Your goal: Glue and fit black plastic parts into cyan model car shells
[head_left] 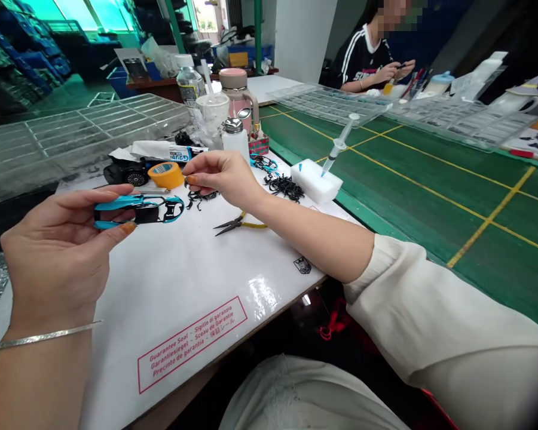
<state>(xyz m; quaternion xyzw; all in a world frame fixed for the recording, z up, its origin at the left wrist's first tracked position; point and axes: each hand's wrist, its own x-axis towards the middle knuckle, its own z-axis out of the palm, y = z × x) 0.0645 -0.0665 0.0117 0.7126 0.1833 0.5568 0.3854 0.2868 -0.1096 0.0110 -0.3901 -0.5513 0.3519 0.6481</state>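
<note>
My left hand [63, 239] grips a blue and black model car body [155, 209] by its left end, between thumb and fingers. Its open frame points to the right. My right hand [224, 179] is closed in a pinch just beyond the car body. A tiny dark bit shows at its fingertips, too small to name. Behind these fingers stands a roll of yellow tape [167, 175]. Small black parts [284, 187] lie in a heap right of my right hand, with more under its fingers. Needle-nose pliers [233, 224] with yellow handles lie below my right wrist.
A syringe [339, 145] sticks up from a white foam block [316, 181]. A white dispenser bottle [235, 136], a pink flask [237, 89], a plastic cup [212, 113] and a water bottle [189, 83] stand behind. Clear trays [327, 101] lie farther back; a co-worker [370, 57] sits across.
</note>
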